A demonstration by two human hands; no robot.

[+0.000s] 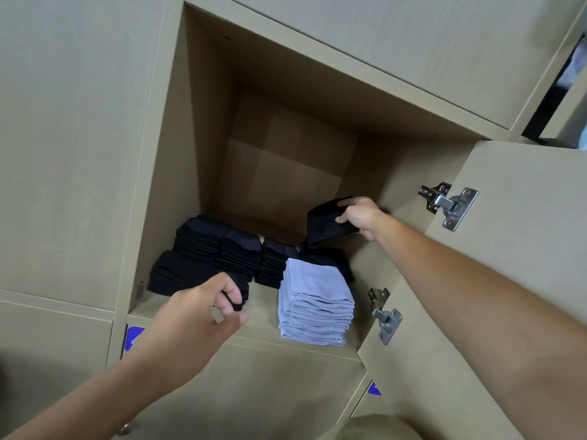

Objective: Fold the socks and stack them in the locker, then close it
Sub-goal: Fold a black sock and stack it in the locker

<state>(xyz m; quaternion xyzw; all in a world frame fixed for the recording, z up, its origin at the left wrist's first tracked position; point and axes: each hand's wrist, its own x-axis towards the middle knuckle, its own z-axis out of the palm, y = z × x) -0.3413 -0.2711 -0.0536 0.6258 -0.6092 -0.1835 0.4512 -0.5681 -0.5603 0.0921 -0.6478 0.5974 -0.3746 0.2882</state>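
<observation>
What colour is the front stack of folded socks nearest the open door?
Light blue-grey stack of socks, seen clearly in the head view.

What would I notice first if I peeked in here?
Probably the pale blue sock stack at the front of the open locker, bright beside the black sock piles. Then the right hand holding a folded black sock above them, and the left hand touching the front black pile.

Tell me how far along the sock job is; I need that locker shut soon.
Mostly done: black stacks and a light blue stack sit inside. In hand: the right hand holds a folded black sock; the left hand touches the front black pile. Left: placing it, closing the door.
</observation>
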